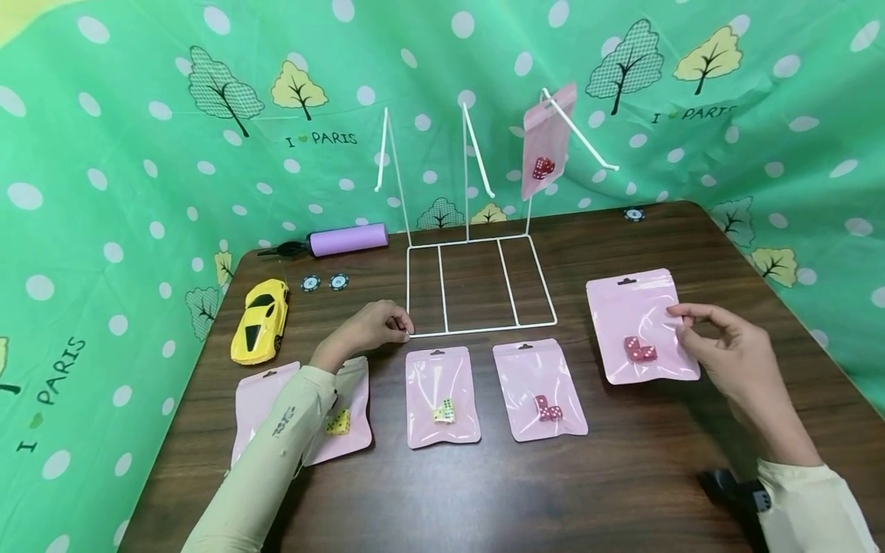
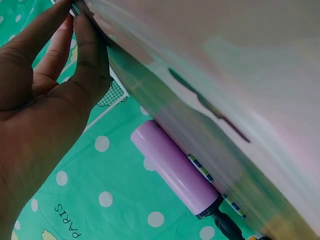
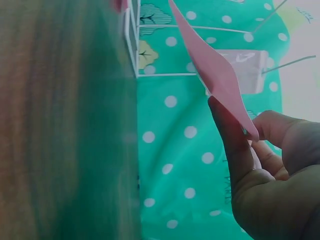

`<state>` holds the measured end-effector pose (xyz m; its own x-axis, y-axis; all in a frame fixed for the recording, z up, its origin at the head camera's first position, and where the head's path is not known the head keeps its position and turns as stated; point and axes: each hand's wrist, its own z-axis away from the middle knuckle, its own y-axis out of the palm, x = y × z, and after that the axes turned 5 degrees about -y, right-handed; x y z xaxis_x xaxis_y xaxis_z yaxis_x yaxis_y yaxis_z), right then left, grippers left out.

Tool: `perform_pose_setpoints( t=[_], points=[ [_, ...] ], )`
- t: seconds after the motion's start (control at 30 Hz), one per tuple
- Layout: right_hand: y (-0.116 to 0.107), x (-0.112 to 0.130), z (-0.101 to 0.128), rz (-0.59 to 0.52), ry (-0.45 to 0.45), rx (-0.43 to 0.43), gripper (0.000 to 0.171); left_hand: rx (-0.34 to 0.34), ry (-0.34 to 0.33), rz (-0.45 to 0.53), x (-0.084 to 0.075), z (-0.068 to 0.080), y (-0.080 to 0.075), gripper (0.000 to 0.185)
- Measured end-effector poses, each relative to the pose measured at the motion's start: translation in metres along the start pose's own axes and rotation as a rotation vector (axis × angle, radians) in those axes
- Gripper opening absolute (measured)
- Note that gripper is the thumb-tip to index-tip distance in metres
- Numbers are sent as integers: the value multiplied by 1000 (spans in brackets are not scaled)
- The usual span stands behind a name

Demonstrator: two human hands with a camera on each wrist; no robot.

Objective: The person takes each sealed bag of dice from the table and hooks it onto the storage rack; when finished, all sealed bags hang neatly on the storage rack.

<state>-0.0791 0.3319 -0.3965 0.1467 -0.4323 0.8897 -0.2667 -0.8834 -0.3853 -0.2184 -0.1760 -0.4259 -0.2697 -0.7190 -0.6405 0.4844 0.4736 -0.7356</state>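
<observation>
Now we are watching the right hand point(image 1: 733, 349) pinching the right edge of a glossy pink plastic pouch with red dice inside point(image 1: 639, 326); thumb and fingertips are closing on that edge, and the right wrist view is showing the pouch's corner lifted off the dark wooden table point(image 1: 622, 476), caught between thumb and finger. The pouch itself is sitting at the right of the table, just right of the white wire display rack point(image 1: 477, 288).

Over on the other side, the left hand point(image 1: 366, 329) is curling its fingers at the front left corner of the rack's wire base, and the left wrist view is showing thumb and fingers squeezing the thin wire there.

On the rack's right hook we are seeing another pink pouch holding red dice point(image 1: 546, 142) hanging; the two other hooks are showing bare wire.

Along the near edge, a row of pink pouches is lying flat: one with red dice point(image 1: 541, 390), one with yellow dice point(image 1: 442, 397), one with yellow dice partly under the left sleeve point(image 1: 346, 418), and one more at the far left point(image 1: 256, 407), whose contents we cannot tell.

Further back, a yellow toy car point(image 1: 261, 320), two small round chips point(image 1: 323, 283) and a lilac cylindrical hand pump point(image 1: 339, 240) are resting on the table's left side.
</observation>
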Motion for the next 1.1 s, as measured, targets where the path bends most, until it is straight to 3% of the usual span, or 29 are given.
perform_pose_setpoints(
  t=[0.17, 0.27, 0.43, 0.63, 1.1],
  points=[
    [1, 13, -7, -87, 36, -76, 28, 7, -6, 4, -1, 0, -1, 6],
    [2, 23, -10, -199, 30, -131, 26, 13, -8, 11, -2, 1, 0, 4],
    [4, 36, -11, -399, -45, -187, 27, 19, -12, 17, -1, 1, 1, 5],
    [7, 51, -12, -544, -134, -199, 26, 22, -7, 5, 1, -1, 1, 8],
    [18, 94, -21, -632, -284, -175, 28, 20, -23, 11, -2, 0, 0, 5]
  ],
)
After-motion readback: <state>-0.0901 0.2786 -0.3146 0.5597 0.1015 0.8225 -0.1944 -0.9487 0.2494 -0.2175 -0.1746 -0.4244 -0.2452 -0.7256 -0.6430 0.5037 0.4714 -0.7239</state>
